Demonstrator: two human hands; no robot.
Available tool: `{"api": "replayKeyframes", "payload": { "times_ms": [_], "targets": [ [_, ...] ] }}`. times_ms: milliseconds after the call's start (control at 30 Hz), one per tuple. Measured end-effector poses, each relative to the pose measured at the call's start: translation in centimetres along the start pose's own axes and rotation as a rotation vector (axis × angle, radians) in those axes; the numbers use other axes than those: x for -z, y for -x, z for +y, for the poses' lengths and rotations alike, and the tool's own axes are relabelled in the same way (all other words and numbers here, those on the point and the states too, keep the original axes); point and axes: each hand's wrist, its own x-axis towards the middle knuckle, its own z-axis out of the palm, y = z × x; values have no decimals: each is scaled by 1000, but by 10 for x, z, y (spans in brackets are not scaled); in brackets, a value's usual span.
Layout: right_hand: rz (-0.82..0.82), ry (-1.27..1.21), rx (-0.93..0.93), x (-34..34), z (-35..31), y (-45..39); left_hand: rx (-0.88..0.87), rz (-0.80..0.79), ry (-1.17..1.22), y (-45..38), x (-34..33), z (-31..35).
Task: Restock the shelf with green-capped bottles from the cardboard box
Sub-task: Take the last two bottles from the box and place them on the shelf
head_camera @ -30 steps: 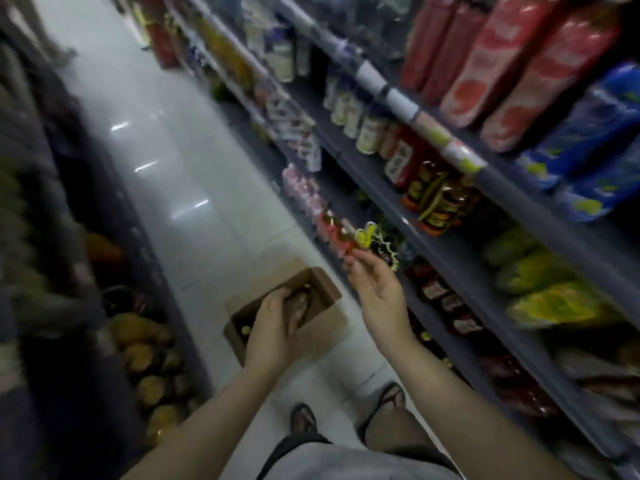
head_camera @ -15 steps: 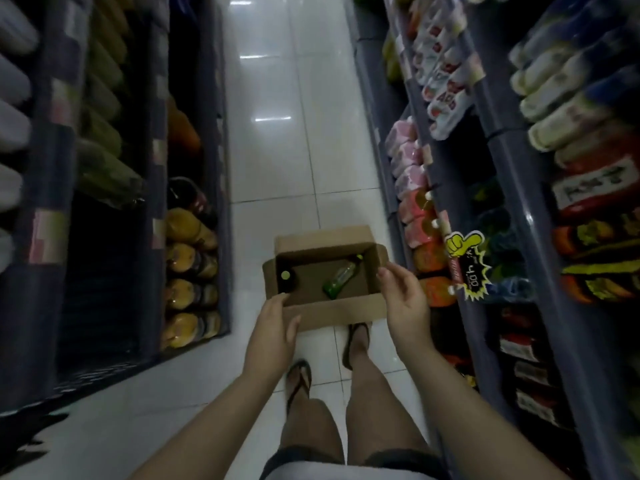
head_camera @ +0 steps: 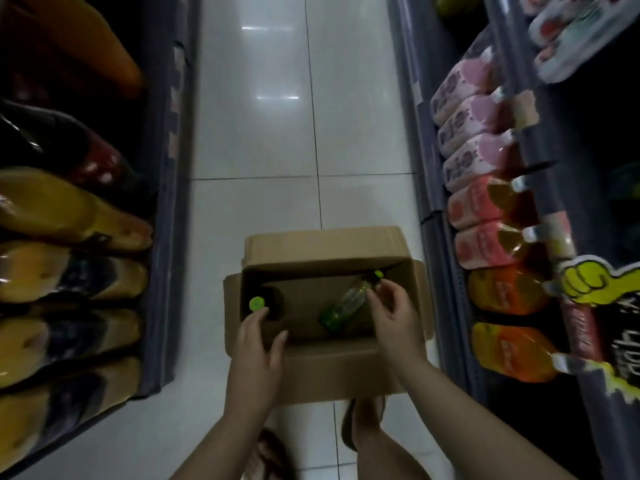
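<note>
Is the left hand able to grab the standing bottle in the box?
Probably yes. The left hand is open at the box edge, its fingertips just short of the standing bottle. The box top is open and nothing lies between them.

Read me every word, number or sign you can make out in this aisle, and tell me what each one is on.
Nothing reads in full.
"4": a white handwritten figure, only a guess, on the black starburst price tag under the yellow thumbs-up cutout; the rest is cut off.
Pink-labelled bottles on the right shelf: print too blurred.
Orange bottles: label too blurred.
Brown cardboard box and its two green-capped bottles: no text shows.
</note>
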Motion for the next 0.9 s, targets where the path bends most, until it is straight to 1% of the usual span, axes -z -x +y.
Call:
{"api": "replayKeyframes", "payload": {
  "times_ms": [133, 233, 367, 433, 567, 667, 800, 900],
  "targets": [
    [32, 111, 17, -22, 58, -51, -38, 55, 40, -34, -37, -33],
    [73, 150, -9, -34, 84, -78, -80, 91, 63, -46, -52, -51],
    [206, 196, -69, -54, 105, -102, -192, 121, 94, -58, -58, -61],
    [241, 209, -101, -62, 113, -111, -244, 140, 101, -66, -61, -61],
    [258, 237, -137, -70, 124, -133, -304, 176, 138, -86, -66, -62],
    [246, 230, -103, -70, 131, -147, -348, 187, 139, -101, -67, -68],
    [261, 252, -77, -69, 139, -159, -406, 138, 101, -114, -68, -76],
    [281, 253, -68, -68, 147, -163, -493, 73, 50, -117, -66, -83]
  ]
}}
